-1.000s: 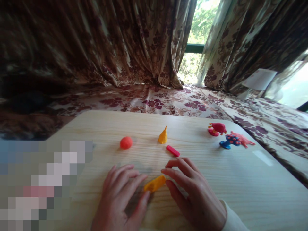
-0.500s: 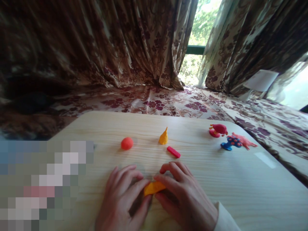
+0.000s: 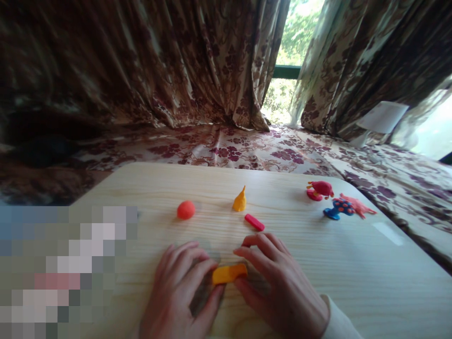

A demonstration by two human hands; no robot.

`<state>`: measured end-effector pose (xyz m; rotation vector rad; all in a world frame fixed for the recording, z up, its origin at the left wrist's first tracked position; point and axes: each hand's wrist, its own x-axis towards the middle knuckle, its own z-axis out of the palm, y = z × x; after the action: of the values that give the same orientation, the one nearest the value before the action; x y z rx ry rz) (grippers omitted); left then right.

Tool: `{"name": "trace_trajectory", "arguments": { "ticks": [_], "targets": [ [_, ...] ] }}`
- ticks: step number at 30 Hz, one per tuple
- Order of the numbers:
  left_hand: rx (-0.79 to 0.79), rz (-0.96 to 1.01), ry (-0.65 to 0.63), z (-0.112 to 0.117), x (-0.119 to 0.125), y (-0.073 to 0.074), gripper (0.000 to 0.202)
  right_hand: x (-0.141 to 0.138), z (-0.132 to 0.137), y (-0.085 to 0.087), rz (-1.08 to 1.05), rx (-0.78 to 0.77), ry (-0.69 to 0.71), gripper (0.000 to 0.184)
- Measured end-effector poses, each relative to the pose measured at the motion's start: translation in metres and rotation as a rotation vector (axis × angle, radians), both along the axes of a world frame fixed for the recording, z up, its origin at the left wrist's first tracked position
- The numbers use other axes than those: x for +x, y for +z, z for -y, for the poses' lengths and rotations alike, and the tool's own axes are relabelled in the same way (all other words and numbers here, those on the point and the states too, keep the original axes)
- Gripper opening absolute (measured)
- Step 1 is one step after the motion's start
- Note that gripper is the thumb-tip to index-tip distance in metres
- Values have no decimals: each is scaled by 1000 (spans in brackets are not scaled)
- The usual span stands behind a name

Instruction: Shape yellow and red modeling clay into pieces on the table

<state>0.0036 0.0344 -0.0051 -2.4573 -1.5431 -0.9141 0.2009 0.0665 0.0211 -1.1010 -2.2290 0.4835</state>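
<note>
A flattened strip of yellow-orange modelling clay (image 3: 229, 273) lies between my hands, close above or on the table. My left hand (image 3: 180, 287) pinches its left end between thumb and index finger. At the other end, my right hand (image 3: 278, 282) has its thumb by the strip's lower edge, while its index finger is lifted off and the fingers are apart. Beyond the hands lie a pink-red clay stick (image 3: 254, 222), a pointed yellow clay drop (image 3: 239, 200) and an orange-red clay ball (image 3: 186, 210).
On the pale wooden table (image 3: 148, 188), at the far right, stand a red clay figure (image 3: 321, 189), a blue one with orange dots (image 3: 341, 208) and a flat pink piece (image 3: 363, 207). A white lamp (image 3: 384, 117) stands behind. Pixelation covers the lower left.
My right hand has shifted slightly right and its index finger has come off the clay strip, baring its right end. The left hand keeps its pinch.
</note>
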Motion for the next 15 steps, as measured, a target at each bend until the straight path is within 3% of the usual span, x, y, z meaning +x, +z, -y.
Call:
{"name": "trace_trajectory", "arguments": {
  "ticks": [6,15],
  "targets": [
    [-4,-6,-6,1,1,1,23,6,-1,-5,-33,-30,22,15],
    [24,17,-11,-1,1,-2,17,-19,3,2,-368,-87,66,28]
  ]
}}
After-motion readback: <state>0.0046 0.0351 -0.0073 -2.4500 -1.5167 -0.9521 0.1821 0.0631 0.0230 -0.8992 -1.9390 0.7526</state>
